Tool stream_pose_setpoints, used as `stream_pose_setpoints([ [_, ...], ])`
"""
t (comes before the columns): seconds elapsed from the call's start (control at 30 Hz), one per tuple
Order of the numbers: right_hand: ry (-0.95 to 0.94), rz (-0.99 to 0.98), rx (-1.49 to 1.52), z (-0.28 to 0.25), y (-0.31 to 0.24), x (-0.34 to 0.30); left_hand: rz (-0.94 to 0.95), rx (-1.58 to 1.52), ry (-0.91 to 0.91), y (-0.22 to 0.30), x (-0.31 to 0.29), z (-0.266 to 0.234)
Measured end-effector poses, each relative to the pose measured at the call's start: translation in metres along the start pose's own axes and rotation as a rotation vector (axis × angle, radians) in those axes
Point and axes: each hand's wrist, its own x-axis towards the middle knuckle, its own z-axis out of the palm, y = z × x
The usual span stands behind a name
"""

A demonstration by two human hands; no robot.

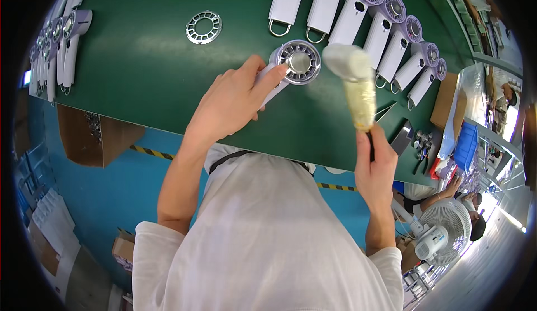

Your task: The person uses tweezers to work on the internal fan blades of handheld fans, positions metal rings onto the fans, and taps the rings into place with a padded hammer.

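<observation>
On the green table my left hand [229, 101] is closed round the white handle of a small handheld fan [299, 62], its thumb on the purple head beside the silver round centre. My right hand [377, 162] grips a tool [359, 101] with a yellowish wrapped handle and a rounded white head. Motion smears that head, so its exact kind is unclear. It is raised just right of the fan head, apart from it. A loose silver slotted ring [203, 27] lies on the table, beyond my left hand.
Several white and purple handheld fans [378, 36] lie in a row at the far right; more [70, 48] stand at the left edge. Tweezers [386, 110], a dark flat object [401, 137], a blue bin [465, 146] and a cardboard box [446, 101] are on the right.
</observation>
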Motion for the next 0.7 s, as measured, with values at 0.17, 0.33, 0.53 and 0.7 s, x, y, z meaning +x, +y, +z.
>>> stream_pose_setpoints([
  [0.17,-0.019,0.055,-0.024,-0.003,-0.005,-0.005,0.002,0.005,-0.007,0.0,0.001,0.001],
  [0.33,0.002,0.005,-0.021,-0.003,-0.004,-0.012,-0.005,0.021,-0.009,0.0,0.0,0.0],
  [0.53,-0.032,0.042,0.002,-0.004,-0.007,-0.017,0.006,0.002,-0.004,0.001,-0.001,0.0],
  [0.7,-0.051,0.0,-0.023,0.0,-0.004,-0.01,0.074,0.0,-0.006,-0.001,0.0,0.001],
])
